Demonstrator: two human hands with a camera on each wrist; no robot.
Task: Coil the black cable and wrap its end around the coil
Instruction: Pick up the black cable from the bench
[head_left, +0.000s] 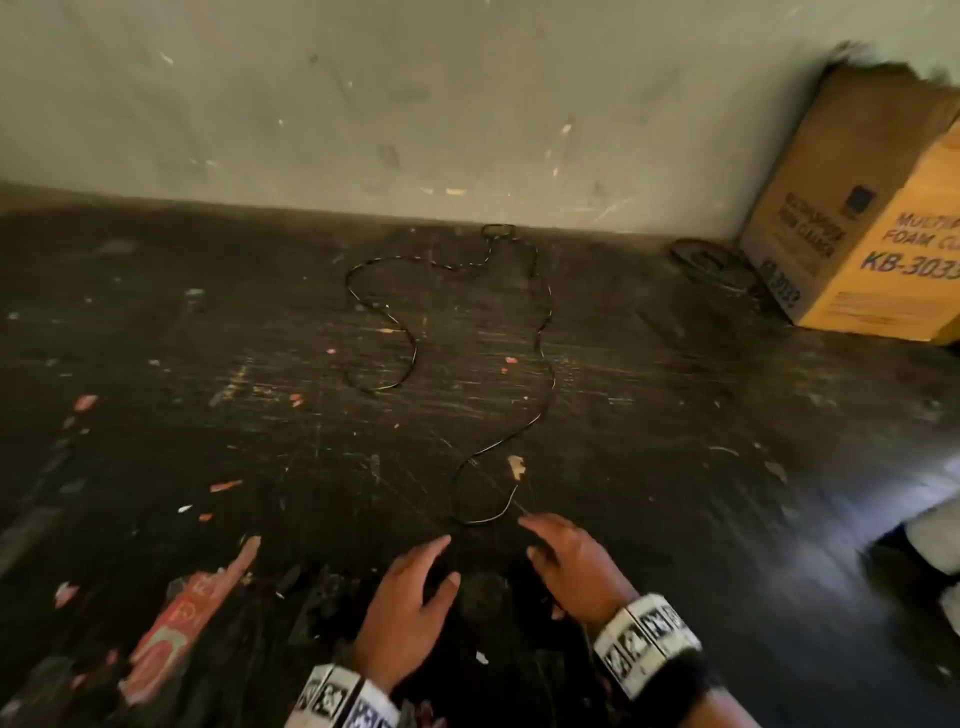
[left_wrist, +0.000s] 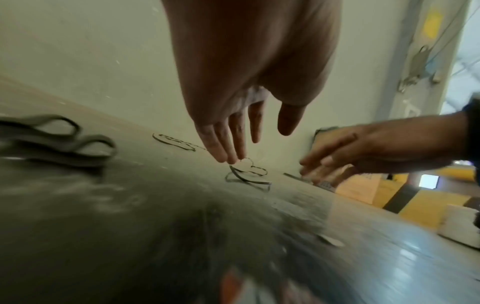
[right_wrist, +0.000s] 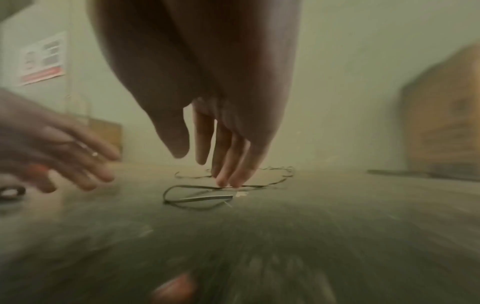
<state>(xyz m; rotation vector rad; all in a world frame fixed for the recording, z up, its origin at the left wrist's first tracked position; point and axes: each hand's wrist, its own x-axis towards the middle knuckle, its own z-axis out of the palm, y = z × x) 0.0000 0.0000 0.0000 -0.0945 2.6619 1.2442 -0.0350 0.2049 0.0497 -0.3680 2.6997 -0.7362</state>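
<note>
Both hands hovered low at six o'clock, left hand (head_left: 410, 597) and right hand (head_left: 576, 566) with fingers loose, grasping nothing. The black cable (head_left: 540, 332) sprawled uncoiled toward twelve o'clock, its near loop just beyond the fingertips. Coiling seemed not yet begun; next likely meant pinching that near end.

Seeing both hands hovering low over dark scratched floor (head_left: 208, 322), left hand (head_left: 410, 597) and right hand (head_left: 576, 561) near each other, narrow gap lying between them. Black cable (head_left: 543, 332) snaking loosely ahead toward wall (head_left: 363, 104), bare floor stretching either side. Cardboard box (head_left: 857, 218) blocking far right corner, dark coiled cord (head_left: 711, 262) lying just beside it.
</note>
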